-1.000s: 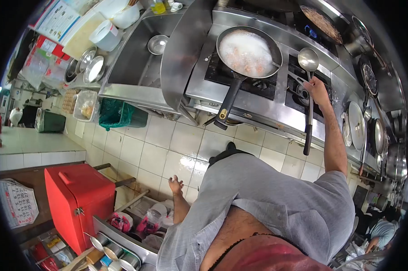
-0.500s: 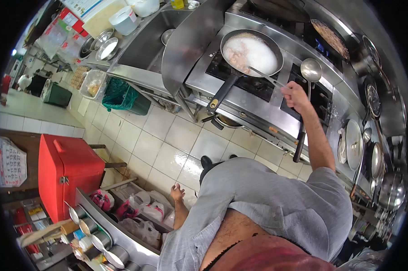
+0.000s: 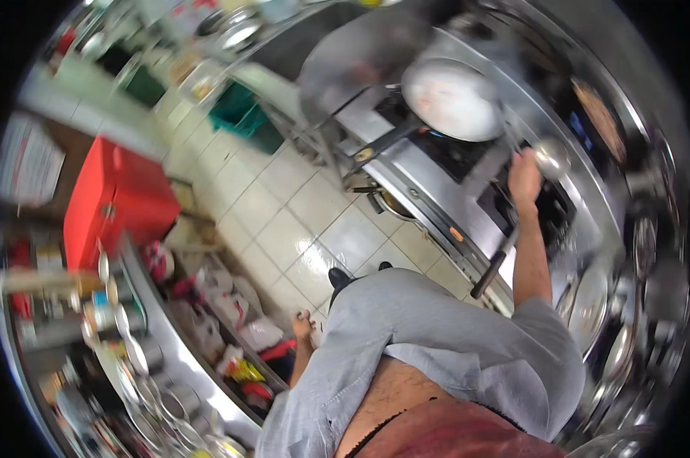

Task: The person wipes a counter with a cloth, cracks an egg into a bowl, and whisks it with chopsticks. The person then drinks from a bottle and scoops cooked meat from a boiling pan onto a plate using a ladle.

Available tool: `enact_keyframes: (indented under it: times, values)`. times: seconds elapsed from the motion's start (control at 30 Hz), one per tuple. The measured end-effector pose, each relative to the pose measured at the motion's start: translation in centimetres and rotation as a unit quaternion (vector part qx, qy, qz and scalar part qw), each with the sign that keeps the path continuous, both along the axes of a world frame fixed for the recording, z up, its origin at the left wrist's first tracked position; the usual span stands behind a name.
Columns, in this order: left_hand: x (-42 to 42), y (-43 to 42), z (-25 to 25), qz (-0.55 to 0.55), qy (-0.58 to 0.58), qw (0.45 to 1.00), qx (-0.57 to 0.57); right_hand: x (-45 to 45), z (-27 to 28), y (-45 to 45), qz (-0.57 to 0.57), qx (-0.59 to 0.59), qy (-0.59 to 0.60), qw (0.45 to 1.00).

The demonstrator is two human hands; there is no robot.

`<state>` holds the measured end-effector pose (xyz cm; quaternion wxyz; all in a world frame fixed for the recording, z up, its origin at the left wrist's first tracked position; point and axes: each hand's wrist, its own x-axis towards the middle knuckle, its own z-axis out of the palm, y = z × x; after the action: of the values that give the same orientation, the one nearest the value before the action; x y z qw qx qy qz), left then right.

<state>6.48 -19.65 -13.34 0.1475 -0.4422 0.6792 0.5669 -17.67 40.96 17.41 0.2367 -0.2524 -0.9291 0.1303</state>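
Observation:
My right hand [image 3: 524, 179] is closed on a thin metal utensil, blurred by motion, at the right edge of the frying pan [image 3: 453, 99]. White foamy liquid with pinkish pieces fills the pan, whose black handle [image 3: 391, 143] points down and left. Right beside that hand lies a ladle [image 3: 551, 158], its dark-tipped handle passing beneath my forearm and over the stove's front edge. My left hand [image 3: 303, 325] hangs low near the drawer of bags, its fingers apart and nothing in them.
A second pan [image 3: 598, 122] stands over a blue flame at the back right. Plates [image 3: 589, 309] and pans line the right side. A green-lined bin [image 3: 242, 114], a red box [image 3: 119, 202] and a drawer of bags [image 3: 222, 301] are on the left.
My right hand went from the ladle's handle to the pan with a thin utensil, then back toward the pan's right edge. The whole view has turned. My left hand stays low and open.

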Motion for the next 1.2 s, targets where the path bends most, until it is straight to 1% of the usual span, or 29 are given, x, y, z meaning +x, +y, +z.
enact_keyframes:
  times: [0.03,0.07,0.1,0.13,0.17,0.2,0.23,0.27,0.3,0.33,0.4,0.43,0.47,0.5,0.53,0.57,0.6,0.63,0.7,0.77,0.8,0.87,0.9,0.97,1.0,1.07,1.1,1.13,1.2]
  values:
    - [0.7,-0.7,-1.1,0.004,0.021,1.0,-0.021,-0.4,-0.9,0.9,0.025,-0.023,0.026,0.999]
    - [1.6,-1.7,-2.3,-0.004,0.038,0.998,-0.05,-1.3,-2.7,2.8,0.061,0.004,0.022,0.998]
    - [1.7,0.1,1.3,0.047,0.067,0.992,-0.094,-2.0,-4.6,4.9,0.097,0.031,0.018,0.995]
    - [2.4,0.5,1.6,0.113,0.122,0.98,-0.105,-2.6,-6.5,7.1,0.133,0.058,0.016,0.989]
    - [3.0,0.8,1.9,0.157,0.118,0.968,-0.158,-4.3,-11.0,12.2,0.155,0.151,0.006,0.976]
    - [3.8,1.4,2.8,0.221,0.147,0.95,-0.164,-5.5,-12.0,14.5,0.111,0.227,-0.053,0.966]
    - [5.1,1.9,3.9,0.266,0.162,0.93,-0.197,-8.0,-16.0,20.4,0.24,0.232,0.087,0.939]
    - [6.5,1.6,3.1,0.315,0.204,0.885,-0.277,-9.4,-15.7,19.9,0.271,0.187,0.122,0.936]
    - [7.6,1.9,5.9,0.39,0.201,0.854,-0.28,-9.1,-14.9,18.9,0.288,0.139,0.148,0.936]
    - [8.3,2.0,10.3,0.449,0.203,0.824,-0.281,-8.0,-13.7,16.6,0.282,0.109,0.16,0.94]
    - [11.5,0.9,13.2,0.575,0.272,0.723,-0.269,-7.7,-12.1,10.7,0.278,0.084,0.163,0.943]
    - [13.3,0.3,15.2,0.637,0.283,0.664,-0.269,-7.3,-11.7,8.3,0.28,0.074,0.167,0.942]
    - [15.4,-0.3,16.7,0.669,0.305,0.603,-0.309,-7.3,-11.4,5.9,0.29,0.065,0.171,0.939]
    - [18.0,-1.4,17.5,0.706,0.329,0.539,-0.321,-7.3,-11.2,3.7,0.3,0.061,0.173,0.936]
    - [20.8,-2.2,18.5,0.727,0.333,0.493,-0.344,-7.4,-11.1,1.6,0.311,0.054,0.175,0.933]
    - [23.2,-2.8,19.9,0.759,0.328,0.425,-0.368,-7.5,-11.0,-0.4,0.326,0.051,0.176,0.928]
    - [26.5,-3.6,20.2,0.784,0.325,0.388,-0.36,-7.7,-11.0,-2.3,0.339,0.046,0.178,0.923]
    - [28.9,-4.1,21.4,0.813,0.303,0.32,-0.38,-7.5,-10.9,-4.0,0.348,0.044,0.177,0.919]
    - [34.8,-4.7,22.8,0.846,0.33,0.238,-0.344,-7.6,-10.7,-6.9,0.364,0.045,0.18,0.913]
    - [41.0,-6.1,22.5,0.841,0.345,0.273,-0.315,-7.2,-10.5,-8.9,0.365,0.052,0.186,0.911]
    - [43.3,-7.3,22.3,0.84,0.348,0.272,-0.314,-6.9,-10.4,-9.6,0.361,0.056,0.188,0.912]
    - [47.0,-10.4,22.1,0.811,0.347,0.36,-0.304,-6.3,-10.2,-10.5,0.35,0.072,0.192,0.914]
    - [48.3,-12.4,22.3,0.808,0.35,0.362,-0.304,-5.9,-10.2,-10.8,0.34,0.08,0.193,0.917]
    - [50.9,-16.9,22.4,0.807,0.346,0.4,-0.265,-4.9,-10.1,-10.9,0.318,0.105,0.191,0.923]
    - [52.0,-19.2,22.3,0.802,0.348,0.409,-0.261,-4.2,-9.9,-10.7,0.304,0.118,0.188,0.926]
    - [54.0,-23.6,21.8,0.815,0.359,0.416,-0.186,-3.0,-9.1,-10.2,0.272,0.153,0.187,0.931]
    - [55.2,-25.7,20.9,0.8,0.365,0.446,-0.168,-2.5,-8.8,-9.9,0.256,0.17,0.185,0.934]
    - [56.7,-27.6,19.6,0.793,0.37,0.457,-0.162,-1.9,-8.5,-9.4,0.237,0.19,0.181,0.936]
    - [58.0,-30.8,18.3,0.761,0.438,0.477,-0.027,-1.1,-7.7,-7.7,0.194,0.235,0.169,0.937]
